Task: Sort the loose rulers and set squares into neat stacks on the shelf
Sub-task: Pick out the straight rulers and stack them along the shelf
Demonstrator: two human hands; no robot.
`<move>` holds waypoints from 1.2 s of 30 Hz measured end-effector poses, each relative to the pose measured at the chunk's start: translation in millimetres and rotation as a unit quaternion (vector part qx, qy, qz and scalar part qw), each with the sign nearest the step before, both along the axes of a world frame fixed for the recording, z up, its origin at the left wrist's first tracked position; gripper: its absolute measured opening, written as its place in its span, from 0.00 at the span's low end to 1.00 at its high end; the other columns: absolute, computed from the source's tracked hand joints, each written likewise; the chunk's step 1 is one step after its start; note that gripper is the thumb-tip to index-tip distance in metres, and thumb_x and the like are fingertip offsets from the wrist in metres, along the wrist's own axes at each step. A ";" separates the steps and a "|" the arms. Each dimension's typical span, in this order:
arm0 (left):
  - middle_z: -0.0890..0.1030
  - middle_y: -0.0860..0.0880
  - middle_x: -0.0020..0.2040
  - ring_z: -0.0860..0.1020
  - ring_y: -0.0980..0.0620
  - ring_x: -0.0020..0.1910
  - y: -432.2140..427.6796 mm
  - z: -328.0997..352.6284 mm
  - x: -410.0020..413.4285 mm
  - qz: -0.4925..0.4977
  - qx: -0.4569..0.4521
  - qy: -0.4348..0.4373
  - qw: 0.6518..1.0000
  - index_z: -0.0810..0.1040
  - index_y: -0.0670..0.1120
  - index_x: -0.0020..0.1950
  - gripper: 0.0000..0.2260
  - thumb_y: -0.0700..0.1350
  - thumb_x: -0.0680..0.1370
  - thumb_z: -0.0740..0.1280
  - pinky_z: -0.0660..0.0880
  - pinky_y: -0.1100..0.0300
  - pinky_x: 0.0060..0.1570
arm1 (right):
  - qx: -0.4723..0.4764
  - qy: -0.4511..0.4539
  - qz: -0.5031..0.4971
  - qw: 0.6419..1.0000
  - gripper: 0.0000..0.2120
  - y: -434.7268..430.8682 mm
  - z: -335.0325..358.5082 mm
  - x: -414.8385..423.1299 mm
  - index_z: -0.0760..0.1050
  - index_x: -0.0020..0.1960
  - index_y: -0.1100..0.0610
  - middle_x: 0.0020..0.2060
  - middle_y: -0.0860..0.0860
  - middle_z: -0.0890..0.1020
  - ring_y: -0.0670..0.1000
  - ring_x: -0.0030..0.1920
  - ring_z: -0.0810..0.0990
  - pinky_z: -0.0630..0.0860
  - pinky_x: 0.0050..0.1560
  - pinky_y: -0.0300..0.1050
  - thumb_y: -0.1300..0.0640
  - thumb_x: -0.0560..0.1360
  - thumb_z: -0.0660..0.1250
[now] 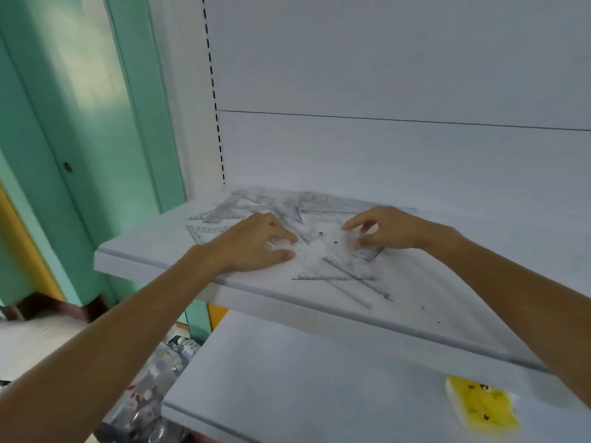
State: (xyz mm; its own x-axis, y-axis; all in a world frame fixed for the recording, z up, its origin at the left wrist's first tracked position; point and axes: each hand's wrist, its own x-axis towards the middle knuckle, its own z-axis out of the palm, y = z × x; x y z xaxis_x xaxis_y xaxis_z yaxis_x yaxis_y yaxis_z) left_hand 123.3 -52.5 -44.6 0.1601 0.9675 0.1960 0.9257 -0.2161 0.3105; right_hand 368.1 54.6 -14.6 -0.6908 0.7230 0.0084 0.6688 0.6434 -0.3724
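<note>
Both hands on one clear bit of plastic, mid-shelf

The left hand point(256, 244) and right hand point(382, 228) each have a clenched grip on opposite ends of the same clear piece point(323, 247). Fingers and thumbs are curled onto it, and it's right at the top shelf point(144, 254) surface. It's pretty blurry, so I can't tell if it's a ruler or a set square. A loose heap of set squares point(224, 209) sits behind the hands near the back wall. A few crossed rulers point(355, 278) lie just in front, near the shelf's edge. A yellow pack point(483, 402) is down on the lower shelf point(287, 378).
</note>
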 end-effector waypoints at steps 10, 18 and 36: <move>0.75 0.53 0.52 0.71 0.57 0.51 0.7 -0.2 -0.4 -0.063 0.003 -0.038 0.997 0.75 0.50 0.53 0.10 0.52 0.75 0.67 0.66 0.66 0.48 | 0.002 0.120 -0.068 0.990 0.23 -14.4 -4.7 -5.8 0.69 0.58 0.53 0.41 0.47 0.76 0.49 0.44 0.74 0.70 0.45 0.38 0.59 0.67 0.75; 0.74 0.50 0.54 0.69 0.52 0.54 -2.4 -0.1 -3.4 -0.071 -0.016 0.004 0.997 0.72 0.51 0.52 0.08 0.53 0.76 0.63 0.68 0.56 0.55 | 0.061 0.210 -0.089 0.972 0.15 -35.1 -10.5 -5.1 0.73 0.57 0.53 0.40 0.51 0.77 0.49 0.39 0.73 0.69 0.39 0.28 0.65 0.73 0.67; 0.76 0.52 0.44 0.75 0.50 0.44 -25.9 9.8 2.8 -0.019 0.021 0.026 0.999 0.69 0.51 0.47 0.04 0.50 0.79 0.60 0.69 0.57 0.40 | 0.211 0.169 -0.130 0.954 0.08 -67.2 -4.6 -3.1 0.67 0.46 0.59 0.42 0.53 0.73 0.51 0.40 0.72 0.69 0.42 0.46 0.55 0.80 0.56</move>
State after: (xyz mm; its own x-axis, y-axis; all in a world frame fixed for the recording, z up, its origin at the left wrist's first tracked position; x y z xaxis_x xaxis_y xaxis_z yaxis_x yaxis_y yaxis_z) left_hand 126.2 -78.3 -34.8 0.2073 0.9516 0.2270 0.9311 -0.2631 0.2526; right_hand 365.0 -12.7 -19.2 -0.3943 0.7531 0.5267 0.7141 0.6118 -0.3402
